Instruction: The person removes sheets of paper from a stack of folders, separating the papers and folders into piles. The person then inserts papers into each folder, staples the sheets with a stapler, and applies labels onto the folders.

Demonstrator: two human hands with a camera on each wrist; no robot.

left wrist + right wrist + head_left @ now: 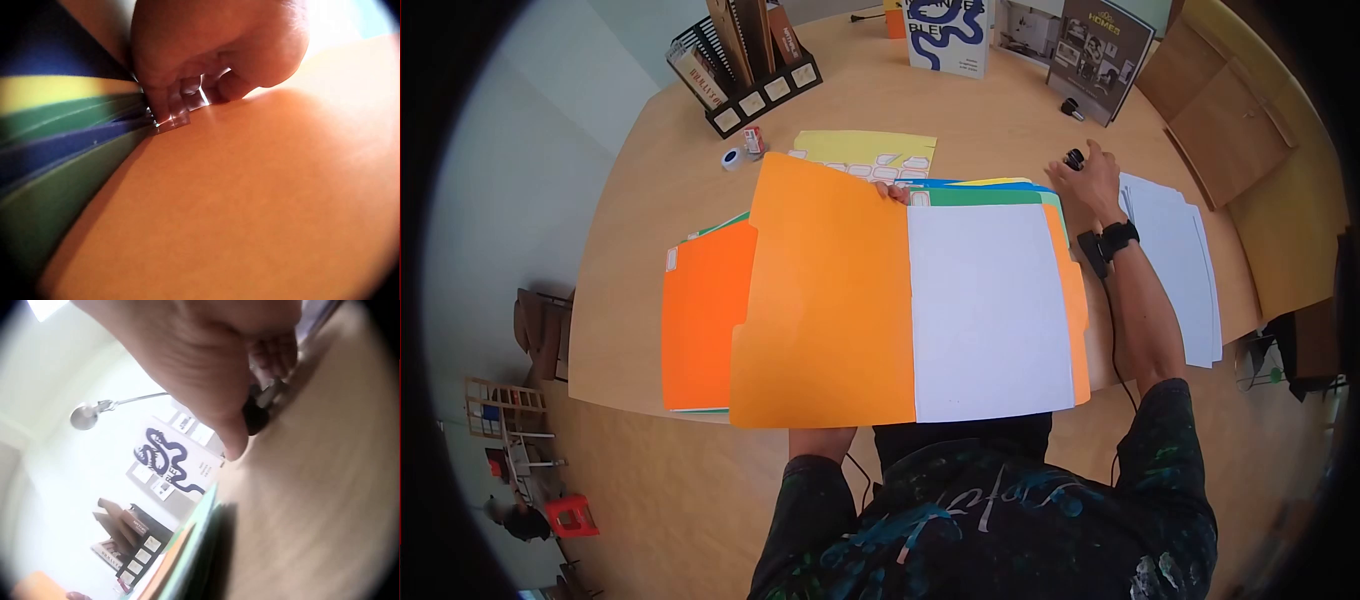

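Note:
An orange file folder [830,300] stands opened toward me in the head view, with white paper [990,310] against its right side. My left hand [891,192] grips the folder's top edge near the fold; most of that hand is hidden behind the cover. In the left wrist view its curled fingers sit at the edge beside a small clear plastic tab [172,122]. To the right, my right hand [1092,187] is low over the table, thumb and fingers around a small black clip [255,419] with a silver part.
Colored folders [990,196] lie behind the opened one, and a red-orange folder [705,320] lies left. Loose white sheets [1175,260] are at right. Farther back are a yellow label sheet [865,147], a tape roll [731,159], another black clip [1072,108], a file rack [765,105] and upright books [1100,60].

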